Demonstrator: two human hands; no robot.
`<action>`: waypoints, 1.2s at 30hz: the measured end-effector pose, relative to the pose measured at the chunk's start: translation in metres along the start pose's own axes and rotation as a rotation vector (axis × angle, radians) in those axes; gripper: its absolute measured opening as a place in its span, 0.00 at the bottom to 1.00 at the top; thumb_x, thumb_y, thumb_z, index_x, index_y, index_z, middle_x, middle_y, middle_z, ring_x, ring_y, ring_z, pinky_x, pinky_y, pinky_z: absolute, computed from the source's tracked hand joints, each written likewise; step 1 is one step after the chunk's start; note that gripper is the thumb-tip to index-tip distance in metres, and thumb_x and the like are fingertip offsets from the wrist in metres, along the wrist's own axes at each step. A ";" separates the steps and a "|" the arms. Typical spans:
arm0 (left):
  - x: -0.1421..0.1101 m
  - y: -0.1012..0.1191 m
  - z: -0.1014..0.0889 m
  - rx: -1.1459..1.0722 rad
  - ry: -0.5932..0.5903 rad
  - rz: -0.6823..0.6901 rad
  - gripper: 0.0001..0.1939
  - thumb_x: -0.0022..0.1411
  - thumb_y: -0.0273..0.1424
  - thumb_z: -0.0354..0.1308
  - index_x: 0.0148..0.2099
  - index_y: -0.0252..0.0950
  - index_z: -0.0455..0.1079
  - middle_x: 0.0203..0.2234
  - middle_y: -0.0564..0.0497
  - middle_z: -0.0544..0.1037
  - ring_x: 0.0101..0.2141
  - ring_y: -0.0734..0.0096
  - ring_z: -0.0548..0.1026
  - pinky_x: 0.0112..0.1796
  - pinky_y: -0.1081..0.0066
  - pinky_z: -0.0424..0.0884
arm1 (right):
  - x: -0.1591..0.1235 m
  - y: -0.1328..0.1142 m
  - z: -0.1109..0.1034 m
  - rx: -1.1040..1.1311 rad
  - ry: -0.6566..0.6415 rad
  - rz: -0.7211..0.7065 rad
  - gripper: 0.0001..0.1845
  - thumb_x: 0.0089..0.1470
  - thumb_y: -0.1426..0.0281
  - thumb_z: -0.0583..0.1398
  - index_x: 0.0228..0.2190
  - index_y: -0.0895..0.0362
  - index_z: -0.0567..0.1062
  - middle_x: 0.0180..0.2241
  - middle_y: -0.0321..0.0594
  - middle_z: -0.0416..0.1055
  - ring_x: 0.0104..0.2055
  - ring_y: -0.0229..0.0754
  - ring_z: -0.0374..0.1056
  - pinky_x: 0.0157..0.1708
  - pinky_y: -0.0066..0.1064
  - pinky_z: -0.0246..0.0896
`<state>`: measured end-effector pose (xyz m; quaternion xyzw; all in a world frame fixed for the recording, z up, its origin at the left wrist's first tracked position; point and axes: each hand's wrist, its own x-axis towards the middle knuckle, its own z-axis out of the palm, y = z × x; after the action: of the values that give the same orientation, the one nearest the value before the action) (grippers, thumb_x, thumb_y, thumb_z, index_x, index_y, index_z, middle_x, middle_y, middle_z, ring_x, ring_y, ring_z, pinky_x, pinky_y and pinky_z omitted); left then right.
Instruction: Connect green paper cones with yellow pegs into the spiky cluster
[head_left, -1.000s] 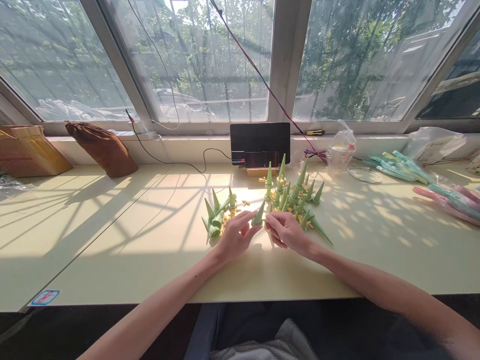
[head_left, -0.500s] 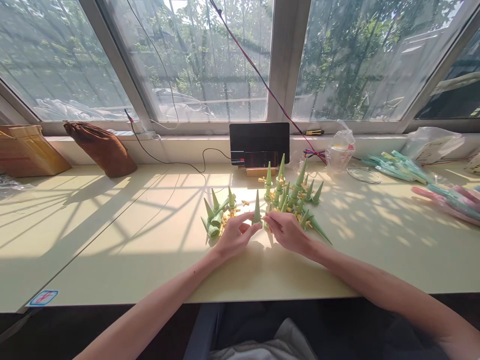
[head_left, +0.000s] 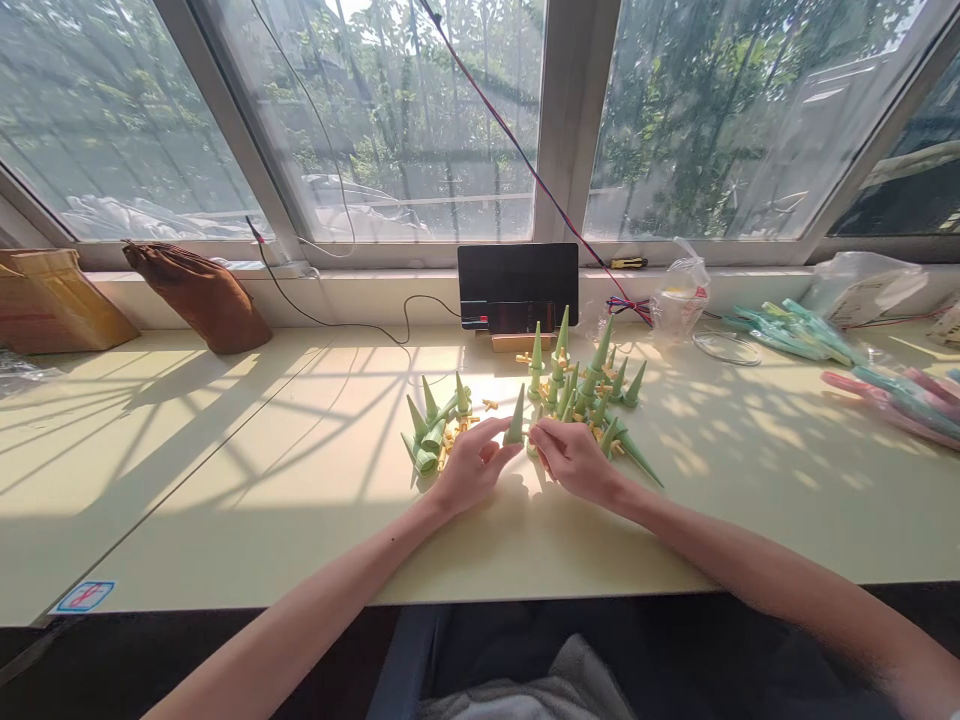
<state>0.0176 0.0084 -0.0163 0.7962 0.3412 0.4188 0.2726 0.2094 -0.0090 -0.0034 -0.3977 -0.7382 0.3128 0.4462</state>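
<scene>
A pointed green cone (head_left: pixel 515 420) is held by its wide lower end between the thumb and fingers of my left hand (head_left: pixel 472 466), with its tip upward and tilted slightly right. Close beside it, the fingers of my right hand (head_left: pixel 576 461) are pinched together near the cone's base; whatever they hold is too small to make out. Several green cones (head_left: pixel 426 460) lie and stand left of my left hand, among small yellow pegs. Behind my right hand is a denser group of green cones (head_left: pixel 600 352), some stacked. One loose yellow peg (head_left: pixel 490 405) lies between the groups.
Behind the cones stands a black tablet (head_left: pixel 517 275) on a small support. A brown drawstring bag (head_left: pixel 199 300) and a cardboard box (head_left: pixel 64 300) are at the left. At the right are a plastic-wrapped cup (head_left: pixel 681 300) and teal packets (head_left: pixel 795 333). A cable (head_left: pixel 330 322) crosses the table's back.
The cone in my left hand has swung from a rightward tilt to upright and back to a slight rightward tilt. My right fingers stay pinched close to its base.
</scene>
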 end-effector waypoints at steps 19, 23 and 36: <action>0.001 0.000 0.000 0.076 -0.005 0.025 0.14 0.68 0.32 0.54 0.54 0.39 0.71 0.34 0.50 0.74 0.20 0.83 0.60 0.21 0.78 0.60 | 0.005 -0.004 0.001 0.473 -0.135 0.270 0.20 0.61 0.56 0.55 0.24 0.56 0.66 0.15 0.27 0.57 0.10 0.30 0.54 0.10 0.24 0.46; 0.001 -0.002 0.001 0.050 -0.010 -0.011 0.14 0.67 0.32 0.54 0.53 0.38 0.72 0.33 0.50 0.73 0.19 0.83 0.61 0.21 0.78 0.61 | 0.003 -0.004 0.001 0.381 -0.119 0.242 0.20 0.61 0.56 0.54 0.23 0.55 0.64 0.15 0.28 0.58 0.11 0.31 0.53 0.12 0.26 0.47; 0.003 -0.005 0.000 0.044 -0.016 -0.027 0.16 0.66 0.33 0.56 0.54 0.37 0.72 0.32 0.51 0.75 0.19 0.82 0.60 0.21 0.77 0.61 | 0.003 0.006 0.000 -0.033 -0.025 -0.002 0.23 0.65 0.59 0.50 0.20 0.54 0.58 0.16 0.31 0.60 0.19 0.35 0.56 0.24 0.29 0.52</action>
<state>0.0175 0.0134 -0.0188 0.8006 0.3587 0.4010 0.2636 0.2107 -0.0037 -0.0065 -0.4002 -0.7493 0.3051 0.4305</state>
